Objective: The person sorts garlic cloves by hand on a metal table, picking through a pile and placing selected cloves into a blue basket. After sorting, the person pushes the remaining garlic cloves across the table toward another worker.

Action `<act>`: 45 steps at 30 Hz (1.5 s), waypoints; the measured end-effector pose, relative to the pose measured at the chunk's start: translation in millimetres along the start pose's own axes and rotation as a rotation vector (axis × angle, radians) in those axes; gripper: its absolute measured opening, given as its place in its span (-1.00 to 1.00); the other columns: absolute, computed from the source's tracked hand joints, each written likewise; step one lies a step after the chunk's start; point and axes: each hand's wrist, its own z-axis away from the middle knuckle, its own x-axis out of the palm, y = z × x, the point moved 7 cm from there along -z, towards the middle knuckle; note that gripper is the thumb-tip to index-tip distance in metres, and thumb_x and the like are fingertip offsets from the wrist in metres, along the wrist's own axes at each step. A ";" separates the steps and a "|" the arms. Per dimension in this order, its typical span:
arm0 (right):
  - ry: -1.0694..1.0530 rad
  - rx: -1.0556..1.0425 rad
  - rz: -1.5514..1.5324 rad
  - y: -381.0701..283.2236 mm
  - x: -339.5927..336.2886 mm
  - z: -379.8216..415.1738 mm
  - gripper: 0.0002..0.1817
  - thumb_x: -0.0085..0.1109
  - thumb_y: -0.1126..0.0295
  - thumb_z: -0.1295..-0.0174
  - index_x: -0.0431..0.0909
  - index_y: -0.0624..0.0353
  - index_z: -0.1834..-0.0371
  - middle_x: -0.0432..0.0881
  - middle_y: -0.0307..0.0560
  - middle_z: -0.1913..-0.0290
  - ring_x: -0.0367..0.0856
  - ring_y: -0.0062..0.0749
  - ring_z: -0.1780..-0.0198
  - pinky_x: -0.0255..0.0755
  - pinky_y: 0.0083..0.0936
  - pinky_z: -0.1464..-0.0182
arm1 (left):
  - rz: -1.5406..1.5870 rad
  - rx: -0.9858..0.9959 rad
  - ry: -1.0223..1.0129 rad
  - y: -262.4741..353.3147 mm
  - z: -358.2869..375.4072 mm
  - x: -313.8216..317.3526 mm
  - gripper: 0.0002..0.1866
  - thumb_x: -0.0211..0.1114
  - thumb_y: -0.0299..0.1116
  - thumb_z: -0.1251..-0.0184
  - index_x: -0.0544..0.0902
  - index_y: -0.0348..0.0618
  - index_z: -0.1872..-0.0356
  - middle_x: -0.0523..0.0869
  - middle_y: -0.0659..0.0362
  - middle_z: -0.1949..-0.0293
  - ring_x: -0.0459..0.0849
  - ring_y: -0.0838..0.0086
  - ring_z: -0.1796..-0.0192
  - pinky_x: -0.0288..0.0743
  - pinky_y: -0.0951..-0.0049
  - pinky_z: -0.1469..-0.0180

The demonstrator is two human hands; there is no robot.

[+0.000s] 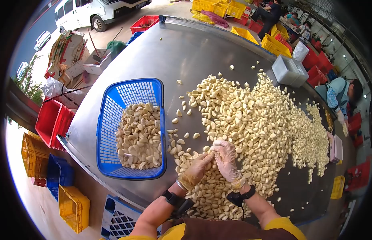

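Observation:
My left hand (196, 171) and my right hand (227, 162), both in thin translucent gloves, meet fingertip to fingertip above a large heap of peeled garlic cloves (250, 120). Their fingers are closed in a pinch around a garlic clove, mostly hidden by the fingertips. Left of the hands stands a blue plastic basket (101, 140), partly filled with more garlic cloves (140, 136). Several loose cloves lie between basket and heap. Dark straps circle both wrists.
The heap spreads over a metal table (174, 44). Grey plastic tubs (288, 72) stand at its far right edge, near a co-worker (340, 94). A pink-white box (335, 148) sits on the right side. Red crates (54, 122) and yellow crates (74, 208) stand left of the table.

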 end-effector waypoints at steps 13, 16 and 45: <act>-0.220 0.552 -0.672 30.0 -20.9 40.3 -0.83 0.10 0.54 -0.44 0.64 0.25 0.00 0.67 -0.27 0.05 0.57 -0.60 0.00 0.46 -0.59 -0.11 | -0.099 -0.256 -0.194 -13.9 16.2 24.2 -0.64 0.33 -0.08 -0.44 0.75 -0.22 0.13 0.67 0.38 0.40 0.54 0.73 0.39 0.42 0.74 0.31; -0.251 0.438 -0.496 21.7 -25.6 41.7 -0.81 0.12 0.58 -0.39 0.63 0.21 0.00 0.66 -0.24 0.08 0.59 -0.51 0.00 0.46 -0.55 -0.11 | -0.205 -0.276 -0.151 -7.6 19.8 25.6 -0.65 0.35 -0.09 -0.43 0.76 -0.23 0.25 0.68 0.35 0.46 0.53 0.72 0.46 0.41 0.69 0.38; 0.144 0.164 1.040 205.3 -130.2 -106.9 -0.61 0.04 0.36 -0.36 0.56 -0.09 -0.25 0.59 -0.16 -0.23 0.43 -0.27 -0.31 0.10 -0.12 -0.43 | -1.567 0.965 0.054 107.6 60.8 84.7 -0.57 0.39 -0.50 -0.19 0.65 0.05 -0.12 0.60 0.15 -0.23 0.48 0.17 -0.33 0.32 0.11 -0.37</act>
